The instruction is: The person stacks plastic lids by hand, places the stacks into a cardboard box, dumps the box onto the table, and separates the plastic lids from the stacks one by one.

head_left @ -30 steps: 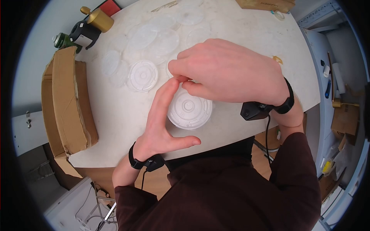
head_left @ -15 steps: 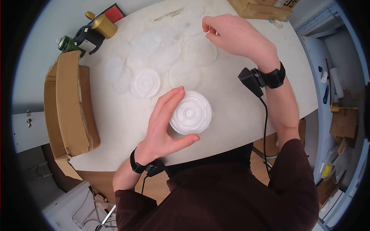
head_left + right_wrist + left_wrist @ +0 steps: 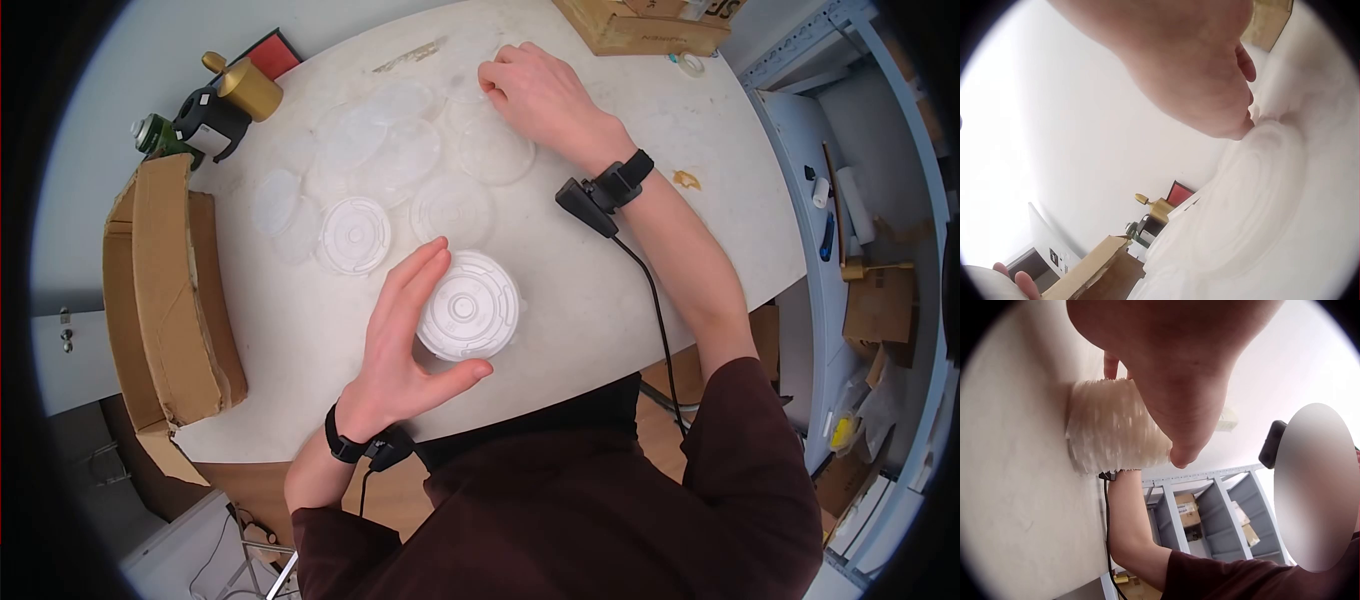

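A stack of clear plastic lids (image 3: 467,306) stands near the table's front edge. My left hand (image 3: 395,345) curves round its left side, fingers at the back and thumb at the front. The left wrist view shows the tall ribbed stack (image 3: 1113,428) beside the palm of my left hand (image 3: 1172,375). Farther back, my right hand (image 3: 545,95) has curled fingers at the edge of a flat clear lid. In the right wrist view, the fingertips of my right hand (image 3: 1191,69) meet the rim of a clear lid (image 3: 1266,140); the thumb is hidden.
Several loose lids (image 3: 355,235) lie flat across the table's middle and back left. An opened cardboard box (image 3: 180,290) stands on the left; a gold container (image 3: 252,90) and black object (image 3: 212,122) are behind it. Another box (image 3: 650,28) and a tape roll (image 3: 690,64) sit at the back right.
My right hand has gone from above the stack to the back of the table, among the loose lids. My left hand has stayed round the stack. The head view has shifted slightly.
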`<move>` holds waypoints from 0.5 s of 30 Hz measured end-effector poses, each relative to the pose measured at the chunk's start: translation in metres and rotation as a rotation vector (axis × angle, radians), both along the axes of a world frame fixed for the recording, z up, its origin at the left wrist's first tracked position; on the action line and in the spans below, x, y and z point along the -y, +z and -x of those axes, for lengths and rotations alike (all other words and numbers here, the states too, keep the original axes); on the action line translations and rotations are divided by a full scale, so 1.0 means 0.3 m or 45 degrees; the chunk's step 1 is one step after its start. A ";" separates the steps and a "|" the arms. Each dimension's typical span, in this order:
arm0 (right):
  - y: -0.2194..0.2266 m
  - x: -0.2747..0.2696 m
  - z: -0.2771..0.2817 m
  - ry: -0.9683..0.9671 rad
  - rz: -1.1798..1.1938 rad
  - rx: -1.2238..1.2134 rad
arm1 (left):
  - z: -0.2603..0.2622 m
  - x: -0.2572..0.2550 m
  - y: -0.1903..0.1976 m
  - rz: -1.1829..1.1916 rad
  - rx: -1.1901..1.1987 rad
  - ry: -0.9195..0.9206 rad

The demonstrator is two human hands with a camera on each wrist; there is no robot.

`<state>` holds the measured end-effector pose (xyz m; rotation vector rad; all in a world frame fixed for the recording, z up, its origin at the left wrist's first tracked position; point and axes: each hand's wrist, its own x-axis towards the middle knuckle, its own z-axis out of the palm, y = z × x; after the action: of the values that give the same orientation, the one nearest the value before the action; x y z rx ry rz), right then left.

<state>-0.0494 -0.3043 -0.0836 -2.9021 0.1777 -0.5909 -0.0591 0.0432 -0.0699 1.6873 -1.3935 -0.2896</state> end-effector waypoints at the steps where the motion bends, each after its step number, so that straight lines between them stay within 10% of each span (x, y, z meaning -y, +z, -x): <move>1: 0.000 0.000 0.000 0.003 0.008 0.000 | 0.000 -0.001 -0.001 0.002 -0.007 -0.002; 11: 0.155 -0.032 0.039 0.065 -0.067 0.194 | 0.001 -0.004 0.002 0.007 -0.044 -0.002; 15: 0.455 -0.162 0.177 0.276 -0.904 -0.050 | 0.002 -0.004 -0.008 0.026 -0.087 0.005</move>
<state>-0.1024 -0.2558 0.0528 -2.2056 0.0572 -0.3380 -0.0596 0.0443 -0.0721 1.6480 -1.3385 -0.3273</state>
